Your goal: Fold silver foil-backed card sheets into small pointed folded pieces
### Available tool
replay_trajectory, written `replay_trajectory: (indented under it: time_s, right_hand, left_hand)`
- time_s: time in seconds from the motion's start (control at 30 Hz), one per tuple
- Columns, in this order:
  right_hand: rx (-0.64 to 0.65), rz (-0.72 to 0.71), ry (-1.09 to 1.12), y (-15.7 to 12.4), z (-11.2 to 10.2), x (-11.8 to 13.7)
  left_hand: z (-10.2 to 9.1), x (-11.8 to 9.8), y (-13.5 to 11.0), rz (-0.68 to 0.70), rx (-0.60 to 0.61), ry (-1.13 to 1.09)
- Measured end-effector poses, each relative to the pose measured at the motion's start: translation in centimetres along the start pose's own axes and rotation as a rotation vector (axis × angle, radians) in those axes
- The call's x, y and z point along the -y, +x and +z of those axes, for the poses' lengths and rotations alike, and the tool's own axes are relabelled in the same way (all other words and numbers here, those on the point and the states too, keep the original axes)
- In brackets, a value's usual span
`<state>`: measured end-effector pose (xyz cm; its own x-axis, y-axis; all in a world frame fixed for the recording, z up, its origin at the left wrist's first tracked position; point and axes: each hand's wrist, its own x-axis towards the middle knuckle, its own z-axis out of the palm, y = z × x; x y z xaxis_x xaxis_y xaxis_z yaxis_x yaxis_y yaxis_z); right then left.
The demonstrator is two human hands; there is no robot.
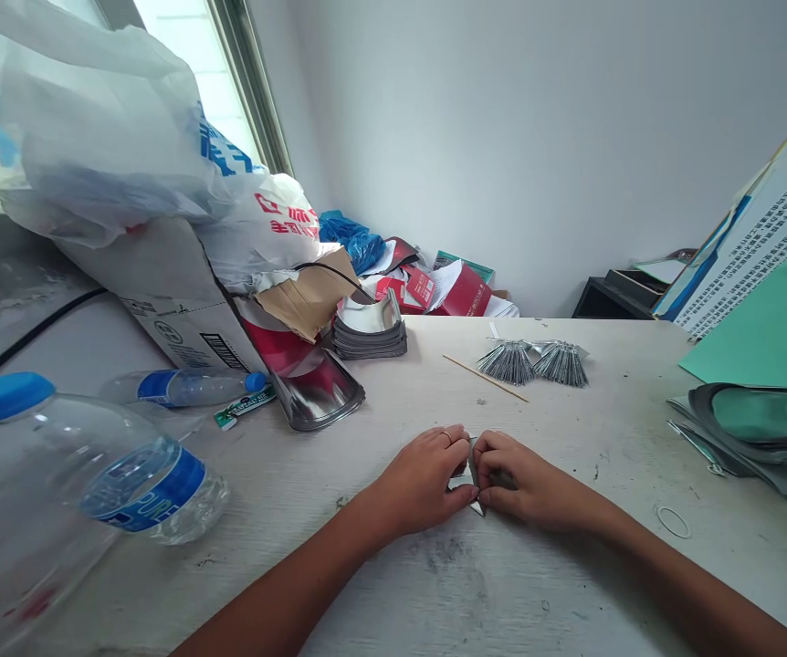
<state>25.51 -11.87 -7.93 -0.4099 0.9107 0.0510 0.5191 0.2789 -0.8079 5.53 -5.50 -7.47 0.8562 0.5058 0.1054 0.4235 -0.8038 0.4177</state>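
A person's ringed left hand [427,481] and right hand [523,481] pinch a small, pointed silvery-grey piece [460,481] between them at a scuffed white tabletop [393,593]; beyond lie a thin tan stick [486,378] and two fan-shaped grey bundles [507,363].

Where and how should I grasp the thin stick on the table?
Probably pinch the thin stick left of its middle, coming from above and across its length: it lies flat, and a silver fan-shaped bundle sits beside its right half.

The large bottle [106,474] reads "PUR", the white bag [267,228] "全国".
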Motion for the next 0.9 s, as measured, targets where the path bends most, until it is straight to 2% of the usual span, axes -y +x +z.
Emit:
replay_trajectory:
  time_s: [0.5, 0.9]
  right_hand:
    - [-0.071, 0.015, -0.108, 0.32, 0.63, 0.1]
    - [-0.089, 0.032, -0.1, 0.32, 0.67, 0.15]
  left_hand:
    - [-0.36, -0.24, -0.01, -0.007, 0.015, -0.017]
    - [-0.49, -0.35, 0.0, -0.025, 0.028, -0.021]
